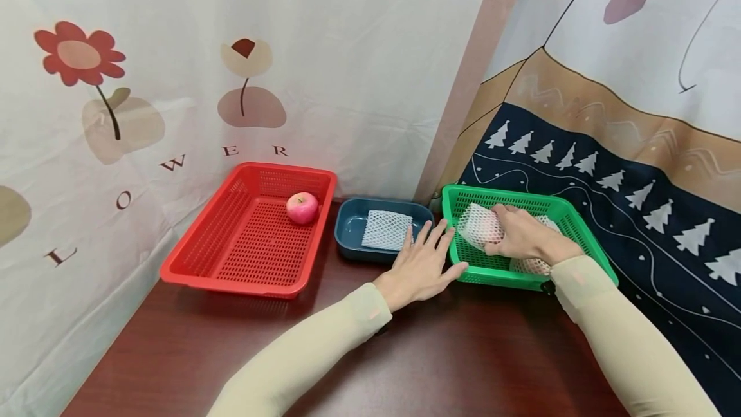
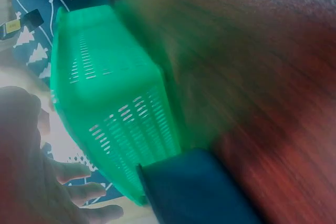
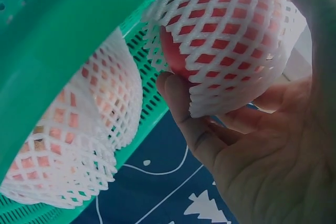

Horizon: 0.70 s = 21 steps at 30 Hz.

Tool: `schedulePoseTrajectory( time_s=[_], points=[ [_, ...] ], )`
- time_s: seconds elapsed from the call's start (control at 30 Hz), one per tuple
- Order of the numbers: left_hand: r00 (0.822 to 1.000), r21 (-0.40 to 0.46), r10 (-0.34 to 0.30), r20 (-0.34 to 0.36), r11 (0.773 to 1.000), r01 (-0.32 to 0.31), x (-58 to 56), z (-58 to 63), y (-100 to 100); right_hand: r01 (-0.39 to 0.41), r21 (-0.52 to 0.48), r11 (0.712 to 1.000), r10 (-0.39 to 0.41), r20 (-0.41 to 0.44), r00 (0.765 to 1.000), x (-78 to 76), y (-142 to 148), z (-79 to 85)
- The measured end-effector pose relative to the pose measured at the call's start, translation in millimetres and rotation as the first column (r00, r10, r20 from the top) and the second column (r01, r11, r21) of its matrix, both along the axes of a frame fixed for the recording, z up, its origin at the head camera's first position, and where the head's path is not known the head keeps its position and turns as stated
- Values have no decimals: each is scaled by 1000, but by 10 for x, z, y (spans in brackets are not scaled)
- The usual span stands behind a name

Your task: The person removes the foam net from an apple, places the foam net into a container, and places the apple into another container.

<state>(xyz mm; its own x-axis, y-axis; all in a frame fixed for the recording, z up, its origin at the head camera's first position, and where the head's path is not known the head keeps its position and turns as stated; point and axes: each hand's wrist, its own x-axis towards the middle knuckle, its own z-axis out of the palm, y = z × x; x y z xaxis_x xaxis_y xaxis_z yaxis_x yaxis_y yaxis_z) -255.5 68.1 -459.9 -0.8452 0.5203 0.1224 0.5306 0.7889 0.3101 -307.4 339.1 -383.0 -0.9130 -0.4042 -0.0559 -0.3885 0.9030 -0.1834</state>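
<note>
Slip risk: the right hand (image 1: 527,235) is gripping a netted fruit (image 1: 480,226) through foam mesh, so the fruit could be sliding out if the fingers are squeezing mostly net; red skin is showing at the net's edge. Snag risk: the mesh could be catching on the green basket (image 1: 509,195) or the other netted fruits (image 3: 58,140) if lifting is going low. The left hand (image 1: 421,267) could be bumping the basket or blue tray (image 1: 354,248), being so near both.

Position: the netted fruit is sitting at the green basket's left end, right thumb and fingers curling round it and touching; whether the basket floor is supporting it, can't tell. Left fingers are lying straight, spread wide, holding nothing.
</note>
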Motion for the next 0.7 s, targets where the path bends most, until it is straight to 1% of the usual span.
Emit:
schedulePoseTrajectory(
  time_s=[0.23, 0.7],
  points=[
    [1000, -3, 4, -31, 1000, -4, 48, 73, -104, 4, -18, 1000, -4, -12, 1000, 42, -40, 45],
    [997, -41, 32, -65, 999, -35, 123, 108, -312, 11, -71, 997, -13, -33, 999, 153, -144, 111]
  ],
)
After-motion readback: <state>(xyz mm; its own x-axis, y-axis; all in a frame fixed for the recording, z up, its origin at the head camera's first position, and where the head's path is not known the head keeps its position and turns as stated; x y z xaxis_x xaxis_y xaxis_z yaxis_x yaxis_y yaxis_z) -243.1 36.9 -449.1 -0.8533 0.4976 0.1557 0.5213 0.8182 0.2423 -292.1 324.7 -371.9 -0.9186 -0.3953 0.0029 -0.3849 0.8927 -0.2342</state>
